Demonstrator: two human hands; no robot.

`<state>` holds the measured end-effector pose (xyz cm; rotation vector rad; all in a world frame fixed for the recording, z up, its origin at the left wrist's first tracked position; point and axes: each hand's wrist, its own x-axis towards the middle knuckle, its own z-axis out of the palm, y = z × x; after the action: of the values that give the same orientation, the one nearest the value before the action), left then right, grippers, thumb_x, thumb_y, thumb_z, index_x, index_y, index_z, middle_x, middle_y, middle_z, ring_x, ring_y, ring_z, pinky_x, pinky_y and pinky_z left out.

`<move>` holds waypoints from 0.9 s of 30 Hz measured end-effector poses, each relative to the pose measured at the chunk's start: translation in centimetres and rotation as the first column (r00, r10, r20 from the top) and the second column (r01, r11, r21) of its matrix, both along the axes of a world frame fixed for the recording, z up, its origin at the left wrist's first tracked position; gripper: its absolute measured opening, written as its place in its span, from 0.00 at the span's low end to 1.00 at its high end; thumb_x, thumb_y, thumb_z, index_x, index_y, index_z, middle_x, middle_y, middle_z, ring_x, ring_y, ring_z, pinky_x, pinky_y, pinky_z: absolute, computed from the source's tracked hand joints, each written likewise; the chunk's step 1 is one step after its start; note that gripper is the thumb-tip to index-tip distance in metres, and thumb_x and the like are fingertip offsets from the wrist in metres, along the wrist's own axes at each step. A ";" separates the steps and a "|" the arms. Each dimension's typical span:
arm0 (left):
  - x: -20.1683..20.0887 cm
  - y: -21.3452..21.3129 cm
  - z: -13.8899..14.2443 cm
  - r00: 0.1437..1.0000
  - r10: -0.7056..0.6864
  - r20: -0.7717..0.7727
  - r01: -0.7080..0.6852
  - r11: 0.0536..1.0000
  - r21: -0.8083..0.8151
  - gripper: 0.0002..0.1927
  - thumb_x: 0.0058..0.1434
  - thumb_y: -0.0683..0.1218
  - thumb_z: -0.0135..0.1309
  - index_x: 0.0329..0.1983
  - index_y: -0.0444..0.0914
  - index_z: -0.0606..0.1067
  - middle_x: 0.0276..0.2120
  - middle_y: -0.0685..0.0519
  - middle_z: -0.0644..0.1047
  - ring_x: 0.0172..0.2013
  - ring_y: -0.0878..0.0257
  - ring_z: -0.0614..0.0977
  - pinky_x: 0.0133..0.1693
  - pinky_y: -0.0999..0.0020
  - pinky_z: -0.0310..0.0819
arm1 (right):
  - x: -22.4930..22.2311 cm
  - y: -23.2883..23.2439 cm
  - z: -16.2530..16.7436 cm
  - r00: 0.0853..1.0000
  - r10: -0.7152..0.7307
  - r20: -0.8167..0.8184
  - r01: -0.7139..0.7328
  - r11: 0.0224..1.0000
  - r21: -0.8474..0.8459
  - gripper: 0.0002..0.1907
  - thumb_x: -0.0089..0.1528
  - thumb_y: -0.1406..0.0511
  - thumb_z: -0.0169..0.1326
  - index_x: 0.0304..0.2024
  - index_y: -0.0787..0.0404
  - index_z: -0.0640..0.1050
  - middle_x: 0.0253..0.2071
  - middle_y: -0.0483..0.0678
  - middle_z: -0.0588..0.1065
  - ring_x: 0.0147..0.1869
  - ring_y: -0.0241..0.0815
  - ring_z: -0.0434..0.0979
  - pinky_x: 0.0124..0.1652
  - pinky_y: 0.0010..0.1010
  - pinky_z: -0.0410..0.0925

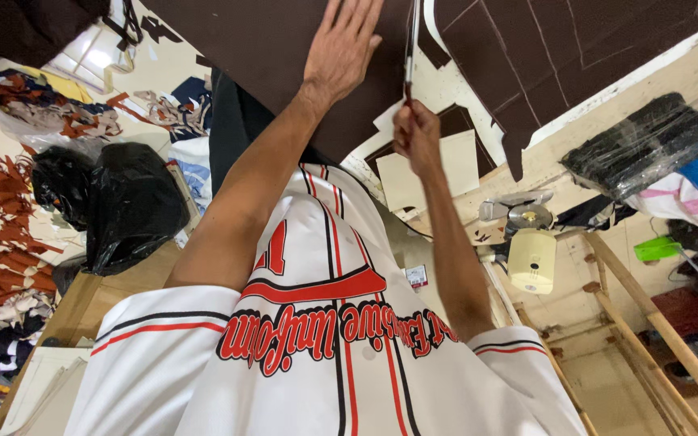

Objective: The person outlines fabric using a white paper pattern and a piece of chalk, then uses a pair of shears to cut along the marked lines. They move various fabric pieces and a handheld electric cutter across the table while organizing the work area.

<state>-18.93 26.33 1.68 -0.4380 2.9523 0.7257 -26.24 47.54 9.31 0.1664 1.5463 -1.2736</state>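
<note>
I see left hand [342, 44] flat, fingers spread, pressing dark brown fabric [284, 48] at 12 o'clock on worktop [672, 77]. Right hand [416, 136] closed around handles of scissors [410, 48], blades running along fabric edge. My judgement: keep palm close beside cut line, hold sheet taut, follow chalk marks, short strokes. Electric cutter [531, 254] sits at 3 o'clock.

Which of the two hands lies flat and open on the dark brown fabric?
The left hand, fingers spread flat on the dark brown fabric; the right hand is closed around scissors.
</note>
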 end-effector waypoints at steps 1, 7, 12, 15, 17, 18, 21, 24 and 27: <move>0.0 0.0 0.4 1.000 -0.016 -0.001 0.016 1.000 -0.008 0.29 0.85 0.51 0.40 0.80 0.32 0.49 0.78 0.42 0.53 0.77 0.49 0.52 0.75 0.48 0.41 | -1.1 0.4 0.2 0.998 0.055 -0.012 -0.054 0.998 0.023 0.19 0.65 0.50 0.55 0.32 0.56 0.73 0.21 0.40 0.68 0.16 0.29 0.63 0.12 0.24 0.55; 1.4 -0.8 2.0 0.988 0.153 0.004 -0.153 0.987 0.055 0.34 0.83 0.53 0.41 0.81 0.36 0.42 0.80 0.47 0.47 0.79 0.53 0.46 0.77 0.47 0.35 | -6.8 2.6 1.8 0.939 0.343 0.019 -0.344 0.935 0.086 0.17 0.70 0.54 0.53 0.36 0.60 0.74 0.31 0.44 0.74 0.23 0.30 0.68 0.18 0.23 0.60; 4.5 -5.4 1.8 0.967 0.255 0.023 -0.252 0.963 -0.100 0.33 0.83 0.55 0.43 0.82 0.40 0.46 0.79 0.49 0.50 0.78 0.52 0.49 0.75 0.43 0.36 | -8.7 2.2 1.7 0.921 0.390 0.021 -0.390 0.921 0.022 0.16 0.68 0.55 0.58 0.36 0.59 0.73 0.36 0.44 0.75 0.26 0.30 0.69 0.20 0.22 0.59; 3.7 -8.5 1.2 0.969 0.247 0.000 -0.245 0.959 -0.146 0.31 0.84 0.58 0.42 0.81 0.40 0.51 0.77 0.46 0.54 0.76 0.48 0.52 0.73 0.41 0.38 | -9.6 2.2 1.7 0.911 0.411 0.026 -0.412 0.911 0.027 0.14 0.68 0.56 0.58 0.36 0.59 0.75 0.34 0.44 0.74 0.26 0.30 0.68 0.21 0.22 0.59; 2.5 -9.3 0.7 0.966 0.238 0.098 -0.237 0.971 -0.020 0.30 0.82 0.59 0.41 0.79 0.38 0.56 0.74 0.44 0.59 0.73 0.46 0.56 0.71 0.39 0.40 | -10.0 2.4 1.7 0.915 0.401 0.037 -0.402 0.916 0.011 0.13 0.67 0.57 0.58 0.36 0.58 0.75 0.34 0.43 0.75 0.27 0.30 0.69 0.20 0.22 0.59; 2.0 -9.2 0.5 0.961 0.244 0.134 -0.244 0.970 -0.012 0.30 0.81 0.60 0.41 0.77 0.39 0.57 0.72 0.44 0.60 0.72 0.46 0.57 0.70 0.38 0.41 | -10.2 2.7 1.7 0.904 0.427 0.024 -0.428 0.902 0.054 0.12 0.66 0.57 0.58 0.36 0.58 0.76 0.32 0.42 0.75 0.26 0.29 0.69 0.20 0.22 0.59; 1.0 -7.5 -0.1 0.964 0.248 0.096 -0.242 0.968 -0.069 0.30 0.80 0.60 0.41 0.76 0.38 0.59 0.70 0.43 0.63 0.70 0.46 0.60 0.69 0.37 0.43 | -11.5 3.3 1.7 0.866 0.499 0.014 -0.494 0.853 0.171 0.09 0.66 0.59 0.58 0.36 0.57 0.76 0.27 0.42 0.73 0.24 0.29 0.67 0.21 0.21 0.60; 1.2 -5.4 -0.6 0.965 0.232 -0.121 -0.256 0.933 -0.253 0.29 0.81 0.59 0.41 0.76 0.37 0.61 0.70 0.44 0.65 0.69 0.46 0.63 0.68 0.39 0.47 | -13.2 3.6 1.7 0.823 0.566 0.044 -0.563 0.803 0.196 0.10 0.66 0.60 0.60 0.34 0.56 0.75 0.23 0.40 0.68 0.24 0.29 0.65 0.22 0.22 0.60; 1.6 -4.6 -0.9 0.961 0.263 -0.082 -0.276 0.928 -0.250 0.26 0.80 0.60 0.42 0.71 0.38 0.66 0.61 0.45 0.71 0.62 0.47 0.69 0.63 0.39 0.54 | -15.1 3.8 2.1 0.764 0.642 0.058 -0.638 0.740 0.214 0.08 0.66 0.61 0.59 0.34 0.55 0.74 0.24 0.38 0.67 0.24 0.29 0.64 0.24 0.23 0.62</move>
<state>-17.35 21.73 0.78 -0.8728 3.0780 0.3689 -41.31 51.38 11.41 -0.2327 1.5654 -0.5486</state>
